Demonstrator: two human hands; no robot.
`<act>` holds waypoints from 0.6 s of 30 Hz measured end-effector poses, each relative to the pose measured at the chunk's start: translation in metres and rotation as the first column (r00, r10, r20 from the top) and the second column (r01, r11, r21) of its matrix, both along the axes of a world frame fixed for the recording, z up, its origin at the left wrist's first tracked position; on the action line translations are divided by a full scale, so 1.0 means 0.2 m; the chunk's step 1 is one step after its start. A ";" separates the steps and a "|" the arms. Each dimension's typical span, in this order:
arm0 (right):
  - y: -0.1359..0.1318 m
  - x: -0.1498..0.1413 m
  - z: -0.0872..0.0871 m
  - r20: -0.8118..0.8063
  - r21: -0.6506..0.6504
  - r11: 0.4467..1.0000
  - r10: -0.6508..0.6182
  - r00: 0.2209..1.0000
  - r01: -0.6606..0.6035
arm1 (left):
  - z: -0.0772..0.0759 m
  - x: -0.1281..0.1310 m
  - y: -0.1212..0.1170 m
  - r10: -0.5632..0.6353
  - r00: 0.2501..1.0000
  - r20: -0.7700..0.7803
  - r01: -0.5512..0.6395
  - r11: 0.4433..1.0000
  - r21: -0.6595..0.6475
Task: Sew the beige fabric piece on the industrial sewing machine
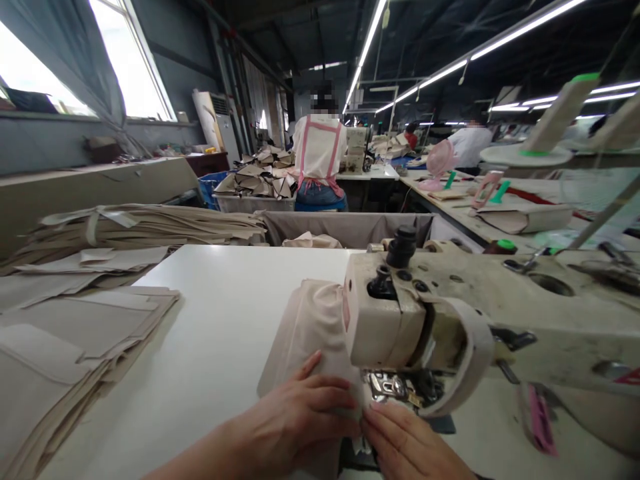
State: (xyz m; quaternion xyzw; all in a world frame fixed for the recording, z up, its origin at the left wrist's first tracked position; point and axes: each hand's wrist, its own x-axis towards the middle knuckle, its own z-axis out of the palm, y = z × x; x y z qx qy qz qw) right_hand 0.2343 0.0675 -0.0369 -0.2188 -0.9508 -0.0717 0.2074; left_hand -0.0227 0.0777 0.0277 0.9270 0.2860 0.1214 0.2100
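Resting open-fingered on beige fabric [325,320] at nine o'clock of the presser foot [387,385], the left hand [300,413] pinches nothing visible; the right hand [407,443], its grip impossible to tell, risks trapped fingers if it slips.

Windows [133,60] and tube lights [370,40] glaring white; roof staying dim; tabletop [200,300] reflecting softly; edges stretching and blurring.

Your left hand [305,413] lies palm down with fingers spread, and your right hand [400,433] angles in close beside it.
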 end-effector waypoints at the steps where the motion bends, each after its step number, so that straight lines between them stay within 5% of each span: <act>1: 0.00 0.00 -0.02 -0.001 0.003 1.000 -0.031 1.000 0.031 | -0.01 0.00 0.02 0.005 1.000 0.019 -0.005 1.000 0.000; 11: -0.04 -0.01 0.00 0.098 -0.003 0.988 -0.156 0.983 0.157 | -0.04 0.03 0.16 0.138 0.988 0.065 -0.137 0.990 -0.030; 15: -0.06 0.03 -0.04 -0.075 -0.196 0.969 -0.169 0.983 0.152 | -0.06 0.04 0.18 0.321 0.946 0.043 -0.322 0.946 0.030; 17: -0.10 0.05 -0.08 -0.294 -0.494 0.864 -0.269 0.917 0.095 | -0.06 0.05 0.16 0.433 0.900 0.052 -0.436 0.896 0.078; 18: -0.12 0.05 -0.09 -0.406 -0.665 0.747 -0.342 0.848 -0.017 | -0.06 0.05 0.13 0.472 0.880 0.045 -0.474 0.874 0.105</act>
